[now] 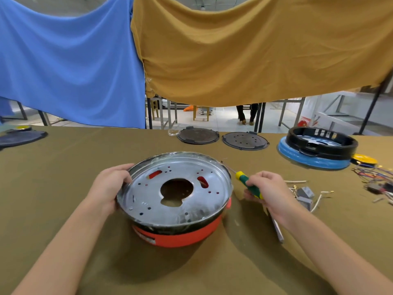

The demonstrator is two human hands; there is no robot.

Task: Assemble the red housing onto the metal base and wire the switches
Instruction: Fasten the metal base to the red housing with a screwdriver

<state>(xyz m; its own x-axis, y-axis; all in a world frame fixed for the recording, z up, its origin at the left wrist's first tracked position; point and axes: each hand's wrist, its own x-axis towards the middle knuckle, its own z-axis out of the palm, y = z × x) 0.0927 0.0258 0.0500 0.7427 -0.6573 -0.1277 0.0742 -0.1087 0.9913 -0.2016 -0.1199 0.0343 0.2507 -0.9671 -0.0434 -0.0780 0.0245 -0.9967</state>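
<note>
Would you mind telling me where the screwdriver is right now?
In the head view, the screwdriver is right of centre, gripped in the right hand, just beside the right rim of the metal base on the red housing.

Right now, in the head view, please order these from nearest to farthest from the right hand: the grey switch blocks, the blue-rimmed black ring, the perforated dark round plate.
From the right hand:
1. Grey switch blocks, just to its right on the cloth.
2. Perforated dark round plate, beyond it at the table's far edge.
3. Blue-rimmed black ring, far right.
</note>
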